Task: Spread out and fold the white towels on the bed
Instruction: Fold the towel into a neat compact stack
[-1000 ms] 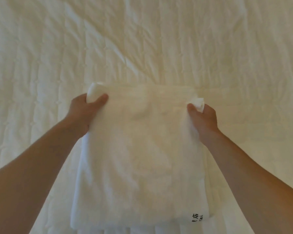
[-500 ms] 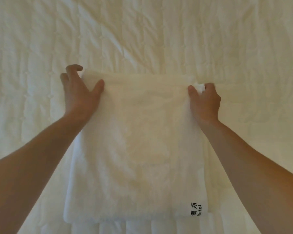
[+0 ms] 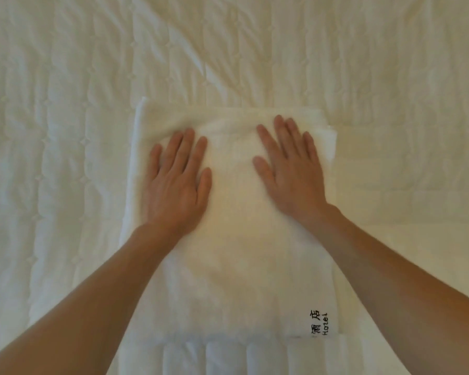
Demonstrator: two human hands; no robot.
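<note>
- Off the far corners now, our left hand [image 3: 175, 185] and right hand [image 3: 291, 169] press flat, fingers straight, gripping nothing, on the folded white terry towel [image 3: 236, 266].
- It lies near us on the cream quilted bed cover [image 3: 65, 104].

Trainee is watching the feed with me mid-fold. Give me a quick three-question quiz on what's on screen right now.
1. True or false: the left hand and the right hand both lie flat, fingers straight, on top of the folded towel.
2. Pick one: the black lettering on the towel sits at its A) near right corner, B) far left corner, C) centre, between the hands.
3. Short answer: is either hand gripping an edge of the towel?

Key: 1 true. 2 A. 3 no, both rest open on its top face.
</note>
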